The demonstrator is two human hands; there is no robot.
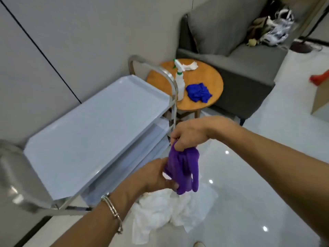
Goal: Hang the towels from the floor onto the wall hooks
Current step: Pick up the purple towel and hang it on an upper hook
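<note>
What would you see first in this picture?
The bright purple towel in the middle, gripped by the right hand above and the left hand beside it. Under it a crumpled white towel lies on the floor, and farther back a blue cloth sits on the round wooden table.

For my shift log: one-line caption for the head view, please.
Left hand and right hand grip a purple towel above a white towel lying on the floor, beside a steel cart.

text: none legible | labels: none | numbers: none | signs: none
</note>
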